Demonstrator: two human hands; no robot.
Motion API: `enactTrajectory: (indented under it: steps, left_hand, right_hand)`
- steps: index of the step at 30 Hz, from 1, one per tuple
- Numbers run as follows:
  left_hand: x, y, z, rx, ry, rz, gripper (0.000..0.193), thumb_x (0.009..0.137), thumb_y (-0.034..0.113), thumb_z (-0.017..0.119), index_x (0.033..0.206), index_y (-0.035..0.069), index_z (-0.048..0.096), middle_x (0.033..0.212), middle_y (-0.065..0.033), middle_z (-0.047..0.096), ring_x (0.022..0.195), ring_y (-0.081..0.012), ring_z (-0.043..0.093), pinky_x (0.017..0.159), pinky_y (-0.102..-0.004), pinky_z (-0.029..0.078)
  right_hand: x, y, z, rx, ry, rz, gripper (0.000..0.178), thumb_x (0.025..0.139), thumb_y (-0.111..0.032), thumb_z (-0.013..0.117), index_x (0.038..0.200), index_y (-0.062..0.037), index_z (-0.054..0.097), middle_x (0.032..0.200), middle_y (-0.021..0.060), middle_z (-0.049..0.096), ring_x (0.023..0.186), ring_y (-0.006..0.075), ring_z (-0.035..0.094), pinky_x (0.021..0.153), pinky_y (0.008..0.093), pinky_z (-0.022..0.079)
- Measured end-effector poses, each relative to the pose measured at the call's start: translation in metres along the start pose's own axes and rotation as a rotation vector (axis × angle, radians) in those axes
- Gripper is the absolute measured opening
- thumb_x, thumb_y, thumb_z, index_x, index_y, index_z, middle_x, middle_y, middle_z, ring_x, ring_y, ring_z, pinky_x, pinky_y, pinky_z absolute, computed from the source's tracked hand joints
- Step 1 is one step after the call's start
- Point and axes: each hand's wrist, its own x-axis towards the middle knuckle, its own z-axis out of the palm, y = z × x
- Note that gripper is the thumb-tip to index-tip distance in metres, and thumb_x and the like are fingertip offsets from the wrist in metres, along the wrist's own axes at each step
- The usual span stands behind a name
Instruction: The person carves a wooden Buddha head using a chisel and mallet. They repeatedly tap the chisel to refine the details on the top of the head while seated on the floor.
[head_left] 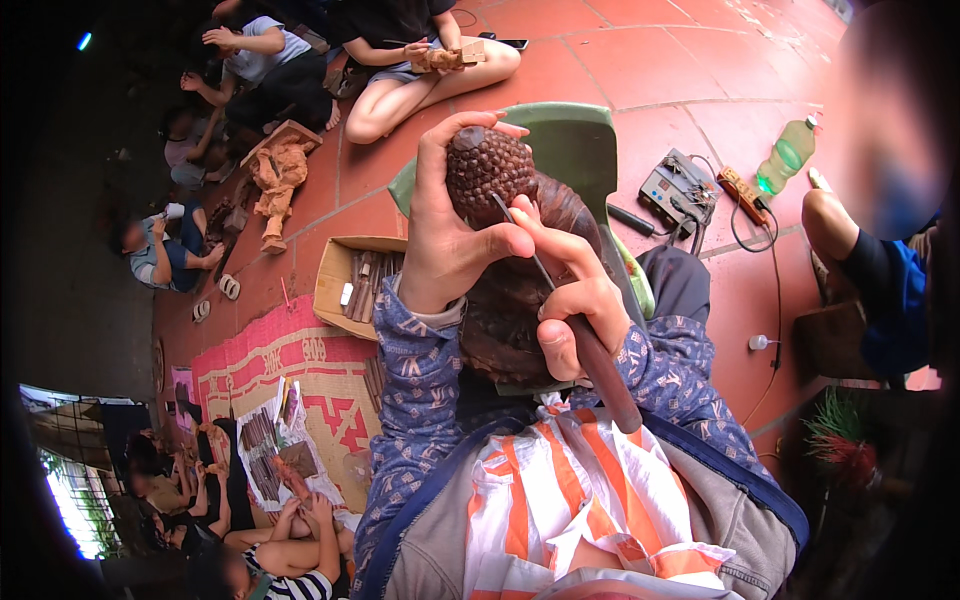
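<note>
A dark brown carved wooden statue (500,315) lies in front of my body, its rounded head (488,168) covered with rows of small knobs. My left hand (445,235) is wrapped round the side of that head, thumb toward the right hand. In my right hand (580,285) is a carving chisel (605,380) with a thin metal blade and a brown wooden handle. Its blade slants up and left, and the tip meets the lower edge of the knobs. The fingertips of both hands come close together beside the blade. Part of the statue's body is hidden behind my hands.
Behind the statue stands a green plastic chair (590,130). A cardboard box (335,318) of chisels sits at left, near a patterned mat (265,345). At right are a control box (672,190), a power strip (745,193) and a green bottle (788,155). Several people sit around, some with carvings.
</note>
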Motion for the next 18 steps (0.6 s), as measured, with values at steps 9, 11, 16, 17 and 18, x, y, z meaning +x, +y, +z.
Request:
enactTrajectory:
  steps: [9,11,16,17,18]
  left_hand:
    - [-0.001,0.003,0.002,-0.035,0.005,-0.031,0.095,0.061,0.043,0.085,0.132,0.005,0.034,0.121,-0.0114,0.053,0.088,-0.0135,0.061,0.077,-0.0265,0.053]
    - [0.0,0.003,0.003,-0.046,0.007,-0.034,0.095,0.061,0.043,0.085,0.132,0.005,0.034,0.121,-0.0115,0.053,0.088,-0.0138,0.061,0.077,-0.0266,0.054]
    - [-0.001,0.007,0.006,-0.032,0.024,-0.045,0.096,0.061,0.046,0.084,0.132,0.005,0.035,0.121,-0.0114,0.053,0.092,-0.0143,0.061,0.081,-0.0273,0.052]
    - [0.0,0.005,0.006,-0.021,0.025,-0.028,0.095,0.061,0.047,0.084,0.131,0.005,0.035,0.121,-0.0112,0.053,0.093,-0.0142,0.06,0.082,-0.0275,0.052]
    - [0.0,0.001,0.004,-0.01,0.025,-0.012,0.095,0.061,0.048,0.084,0.131,0.005,0.036,0.121,-0.0111,0.053,0.095,-0.0142,0.059,0.083,-0.0276,0.051]
  right_hand:
    - [0.006,-0.01,0.002,-0.024,0.03,0.041,0.022,0.091,-0.015,0.061,0.084,0.0021,0.05,0.129,0.0391,0.044,0.128,0.0526,0.04,0.107,0.0577,0.029]
    - [0.008,-0.012,0.0,-0.038,0.043,0.051,0.021,0.09,-0.014,0.061,0.083,0.0015,0.05,0.128,0.0384,0.046,0.127,0.0519,0.042,0.108,0.0567,0.029]
    - [0.013,-0.021,0.002,-0.084,0.07,0.103,0.017,0.088,-0.011,0.062,0.081,0.0003,0.051,0.124,0.0367,0.051,0.124,0.0488,0.047,0.108,0.055,0.029]
    - [0.015,-0.024,0.002,-0.113,0.062,0.108,0.016,0.087,-0.01,0.062,0.081,0.0002,0.051,0.124,0.0366,0.051,0.124,0.0486,0.047,0.108,0.0549,0.03]
    - [0.016,-0.026,0.002,-0.141,0.054,0.113,0.015,0.086,-0.009,0.062,0.08,0.0001,0.051,0.123,0.0365,0.052,0.124,0.0483,0.047,0.107,0.0548,0.03]
